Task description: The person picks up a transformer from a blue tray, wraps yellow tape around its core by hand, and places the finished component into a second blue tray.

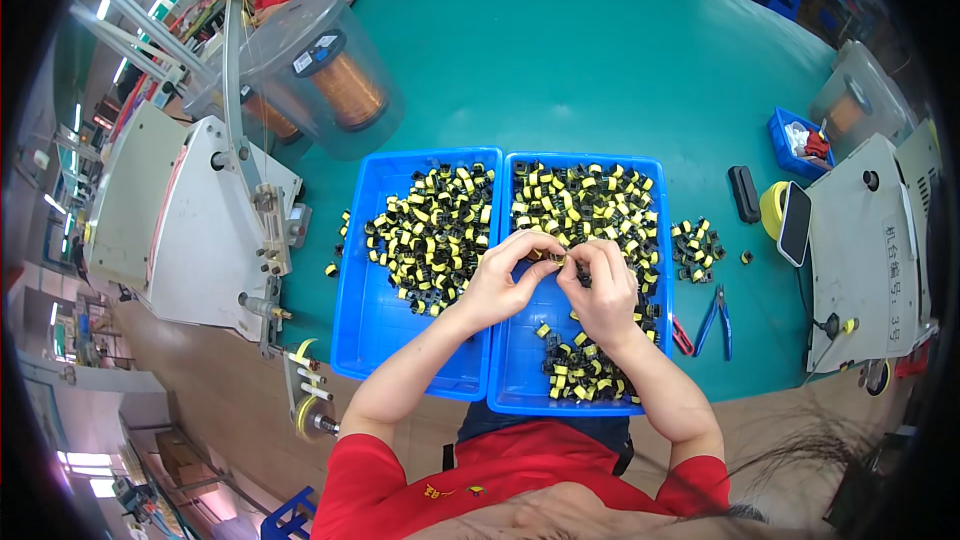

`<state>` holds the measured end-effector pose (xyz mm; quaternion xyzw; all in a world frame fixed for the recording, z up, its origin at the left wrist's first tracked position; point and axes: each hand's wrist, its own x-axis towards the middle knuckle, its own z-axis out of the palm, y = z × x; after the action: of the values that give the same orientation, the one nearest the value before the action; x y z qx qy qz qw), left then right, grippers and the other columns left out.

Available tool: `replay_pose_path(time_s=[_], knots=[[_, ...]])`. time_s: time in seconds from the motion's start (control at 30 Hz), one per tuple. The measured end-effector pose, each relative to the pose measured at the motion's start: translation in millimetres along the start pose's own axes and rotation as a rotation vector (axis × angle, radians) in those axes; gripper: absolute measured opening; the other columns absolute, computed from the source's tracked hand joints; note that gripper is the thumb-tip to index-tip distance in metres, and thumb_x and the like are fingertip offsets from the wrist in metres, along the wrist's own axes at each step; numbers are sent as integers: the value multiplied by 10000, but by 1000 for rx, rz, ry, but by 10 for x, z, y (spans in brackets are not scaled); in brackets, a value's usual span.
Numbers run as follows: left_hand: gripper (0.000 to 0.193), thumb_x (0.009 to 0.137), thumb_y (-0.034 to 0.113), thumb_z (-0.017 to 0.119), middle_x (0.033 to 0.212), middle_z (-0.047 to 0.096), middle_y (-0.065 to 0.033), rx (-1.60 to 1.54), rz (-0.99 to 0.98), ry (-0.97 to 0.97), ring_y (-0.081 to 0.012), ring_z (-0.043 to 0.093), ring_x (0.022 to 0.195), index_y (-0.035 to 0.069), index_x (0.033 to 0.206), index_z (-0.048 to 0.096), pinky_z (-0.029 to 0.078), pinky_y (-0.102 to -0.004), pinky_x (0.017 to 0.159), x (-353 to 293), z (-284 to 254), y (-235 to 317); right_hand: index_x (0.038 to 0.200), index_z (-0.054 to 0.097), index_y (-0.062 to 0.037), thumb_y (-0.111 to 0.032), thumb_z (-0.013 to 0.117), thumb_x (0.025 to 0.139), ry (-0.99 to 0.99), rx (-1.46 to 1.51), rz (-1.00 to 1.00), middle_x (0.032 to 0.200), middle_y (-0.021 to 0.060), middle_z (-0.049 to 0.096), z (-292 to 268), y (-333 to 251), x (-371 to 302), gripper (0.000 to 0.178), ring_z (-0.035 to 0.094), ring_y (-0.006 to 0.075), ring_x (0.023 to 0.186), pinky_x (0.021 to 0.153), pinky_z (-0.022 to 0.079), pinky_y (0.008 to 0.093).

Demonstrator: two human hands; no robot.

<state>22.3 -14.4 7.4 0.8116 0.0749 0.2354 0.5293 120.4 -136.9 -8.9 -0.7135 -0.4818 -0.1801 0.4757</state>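
My left hand (505, 278) and my right hand (600, 285) meet over the right blue tray (520, 380). Together their fingertips pinch one small black and yellow wound part (556, 259). The right tray holds a heap of the same black and yellow parts (585, 198) at its far end and a smaller cluster (580, 372) near me. The left blue tray (375, 330) beside it carries another pile of these parts (430, 235). Both forearms come in from the lower edge.
A white winding machine (190, 220) with a clear cover over a copper wire spool (345, 90) stands at the left. Right of the trays lie loose parts (695, 248), blue-handled cutters (715, 320), a black block (743, 193), a yellow tape roll (772, 208) and another white machine (865, 240).
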Motion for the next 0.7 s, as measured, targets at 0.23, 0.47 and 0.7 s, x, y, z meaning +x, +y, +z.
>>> replay_pose_path(time_s=[0.23, 0.47, 0.7], knots=[[168, 835, -1, 584, 977, 601, -53, -187, -145, 88, -128, 561, 861, 27, 999, 562, 450, -263, 789, 25, -53, -156, 833, 580, -25, 16, 670, 686, -59, 142, 104, 786, 78, 571, -37, -51, 10, 177, 586, 196, 624, 519, 484, 276], [133, 820, -17, 595, 1015, 606, -80, 21, -22, 41, -161, 572, 938, 27, 946, 607, 457, -289, 830, 17, -38, -67, 975, 640, -7, 27, 642, 773, -46, 129, 122, 814, 72, 585, 9, -7, -17, 205, 560, 119, 603, 525, 462, 231], [161, 776, -30, 619, 959, 639, -100, 160, 112, 66, -239, 596, 943, 24, 927, 627, 471, -335, 822, 29, 0, -59, 877, 652, -18, -16, 672, 744, -47, 252, 321, 780, 87, 601, 14, -62, -27, 134, 594, 215, 687, 566, 485, 291]])
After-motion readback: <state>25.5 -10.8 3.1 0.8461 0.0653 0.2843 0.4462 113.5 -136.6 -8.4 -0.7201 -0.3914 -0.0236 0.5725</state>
